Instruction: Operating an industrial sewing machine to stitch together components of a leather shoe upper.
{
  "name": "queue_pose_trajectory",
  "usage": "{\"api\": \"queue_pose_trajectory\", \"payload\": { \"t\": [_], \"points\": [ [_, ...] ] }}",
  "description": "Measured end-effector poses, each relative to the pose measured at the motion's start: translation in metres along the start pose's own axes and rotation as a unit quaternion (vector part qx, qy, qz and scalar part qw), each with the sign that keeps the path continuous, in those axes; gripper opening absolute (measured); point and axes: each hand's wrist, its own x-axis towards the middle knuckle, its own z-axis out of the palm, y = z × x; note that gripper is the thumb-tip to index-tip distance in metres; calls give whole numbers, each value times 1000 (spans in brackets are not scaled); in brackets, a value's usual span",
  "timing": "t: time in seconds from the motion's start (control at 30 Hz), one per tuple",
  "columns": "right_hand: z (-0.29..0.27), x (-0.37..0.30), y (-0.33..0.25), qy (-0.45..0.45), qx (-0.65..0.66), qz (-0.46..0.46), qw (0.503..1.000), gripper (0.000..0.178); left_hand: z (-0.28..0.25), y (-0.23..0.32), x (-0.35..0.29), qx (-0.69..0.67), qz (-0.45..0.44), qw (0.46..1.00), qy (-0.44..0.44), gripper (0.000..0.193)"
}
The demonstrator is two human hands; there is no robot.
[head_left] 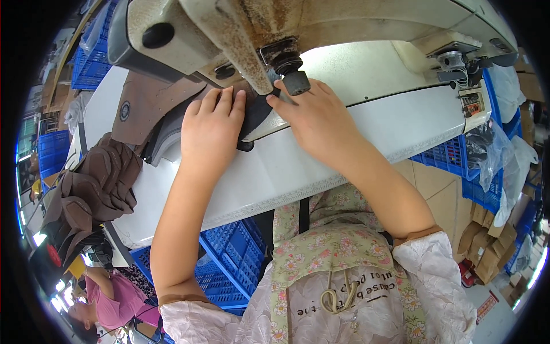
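Observation:
A brown leather-like piece (140,109) with a round emblem, which looks like a shoe upper, lies on the white sewing machine table (269,183). Its dark strip-like part (258,112) runs under the head of the sewing machine (344,17). My left hand (212,129) rests on the piece left of the needle area, fingers stretched forward and palm down. Just right of the needle area, my right hand (321,123) has thumb and forefinger closed at the edge of the dark part. The machine's head hides the needle and part of the fingertips' contact.
A pile of similar brown pieces (103,178) hangs at the table's left end. Blue plastic crates (235,258) stand beneath the table, with another crate (447,157) on the right holding plastic bags. At lower left sits a person in pink (117,298). Cardboard boxes (487,246) are stacked at right.

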Motion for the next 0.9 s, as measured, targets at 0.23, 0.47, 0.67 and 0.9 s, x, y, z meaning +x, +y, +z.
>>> {"api": "queue_pose_trajectory", "payload": {
  "t": [0.23,0.47,0.67,0.9],
  "points": [
    [-1,7,-4,-12,29,7,999,27,-1,-2,-2,-1,2,1000,17,42],
    [6,2,-3,8,54,-1,998,27,-35,-30,-15,-255,-73,963,36,34],
    [5,2,-3,-10,75,-1,997,27,-37,-42,-53,-107,-220,966,-81,38],
    [6,0,-3,-2,76,-2,997,26,-47,-83,-30,-270,-228,910,-216,53]
  ]
}}
